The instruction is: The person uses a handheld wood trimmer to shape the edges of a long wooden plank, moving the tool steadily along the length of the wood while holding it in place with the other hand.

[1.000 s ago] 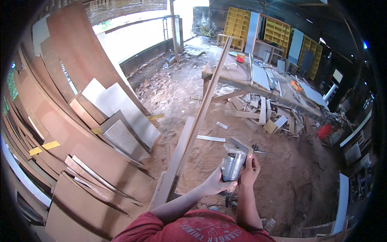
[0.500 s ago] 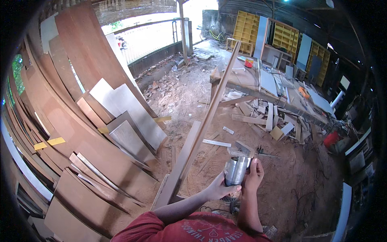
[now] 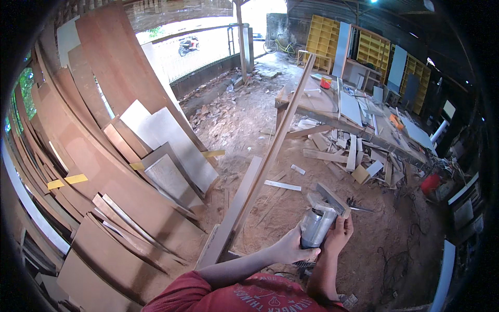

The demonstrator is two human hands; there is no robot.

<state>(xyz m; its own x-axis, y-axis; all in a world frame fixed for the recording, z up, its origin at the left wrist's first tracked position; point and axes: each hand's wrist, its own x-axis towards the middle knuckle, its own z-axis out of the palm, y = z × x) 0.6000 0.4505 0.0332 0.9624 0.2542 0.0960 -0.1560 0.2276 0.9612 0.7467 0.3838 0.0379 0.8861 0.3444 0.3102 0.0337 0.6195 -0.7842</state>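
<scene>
The silver tool [image 3: 315, 230] partly hides the left hand [image 3: 287, 247]; clutter [image 3: 399, 138] toward the counter's [image 3: 325, 113] right end is too small to tell.

Red T-shirt [image 3: 254, 285] near edge, pale chest print [image 3: 274, 300]: curved lettering [image 3: 247, 299] around a light bulb shape. Left sleeve [image 3: 182, 291] short. Forearms [image 3: 234, 266] bare.

Glossy metal tool [image 3: 314, 230] in my left hand [image 3: 289, 246]
Matt wood panels [image 3: 140, 205] left of it; below, my dull cloth shirt [image 3: 244, 295].
</scene>
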